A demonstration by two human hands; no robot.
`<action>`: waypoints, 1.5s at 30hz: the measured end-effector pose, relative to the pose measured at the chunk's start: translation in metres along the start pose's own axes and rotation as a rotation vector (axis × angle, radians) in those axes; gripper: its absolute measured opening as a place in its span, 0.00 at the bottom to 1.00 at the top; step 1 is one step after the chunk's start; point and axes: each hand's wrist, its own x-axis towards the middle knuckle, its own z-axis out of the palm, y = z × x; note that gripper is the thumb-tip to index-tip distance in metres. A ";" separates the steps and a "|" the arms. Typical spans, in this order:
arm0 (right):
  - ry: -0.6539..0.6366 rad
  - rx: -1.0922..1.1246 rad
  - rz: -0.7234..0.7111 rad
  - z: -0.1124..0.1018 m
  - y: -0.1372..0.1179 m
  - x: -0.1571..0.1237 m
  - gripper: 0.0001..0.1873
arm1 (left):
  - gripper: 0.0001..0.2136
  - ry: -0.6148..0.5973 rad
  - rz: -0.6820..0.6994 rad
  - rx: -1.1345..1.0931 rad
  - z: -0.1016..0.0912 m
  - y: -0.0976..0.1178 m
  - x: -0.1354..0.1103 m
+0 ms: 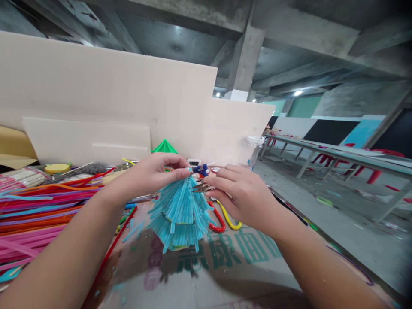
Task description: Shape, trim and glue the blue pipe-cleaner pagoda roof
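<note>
The left hand (154, 171) sits just left of the middle of the frame, its fingertips pinched shut on the tip of a blue cone (180, 210) made of layered fuzzy strips. The cone is at the centre, point up, flaring out downward just above a printed cardboard sheet (225, 266) that covers the table.

The right hand (241, 193) is just right of the cone, its fingers curled and reaching toward the same tip. A pair of metal points (201, 187) shows beside its fingertips, and red and yellow handles (222, 219) loop out below the hand. Whether this hand grips them cannot be told.

A heap of coloured fuzzy sticks (41, 206) lies along the left edge. Behind the hands stand white boards (96, 94), with a green cone (165, 147) peeking over the left hand and a clear jar (254, 150) to the right of it. A long table (337, 152) with red chairs (376, 174) runs across the right of the frame.
</note>
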 end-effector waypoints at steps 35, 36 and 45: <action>0.004 0.000 -0.023 -0.002 0.001 0.000 0.14 | 0.16 -0.002 0.006 0.000 -0.002 0.001 0.000; -0.007 0.004 -0.018 -0.001 0.002 0.000 0.14 | 0.15 -0.002 0.009 0.001 -0.002 0.001 0.000; -0.021 -0.001 -0.039 0.002 0.004 0.000 0.14 | 0.14 -0.005 -0.002 0.008 -0.001 0.004 0.000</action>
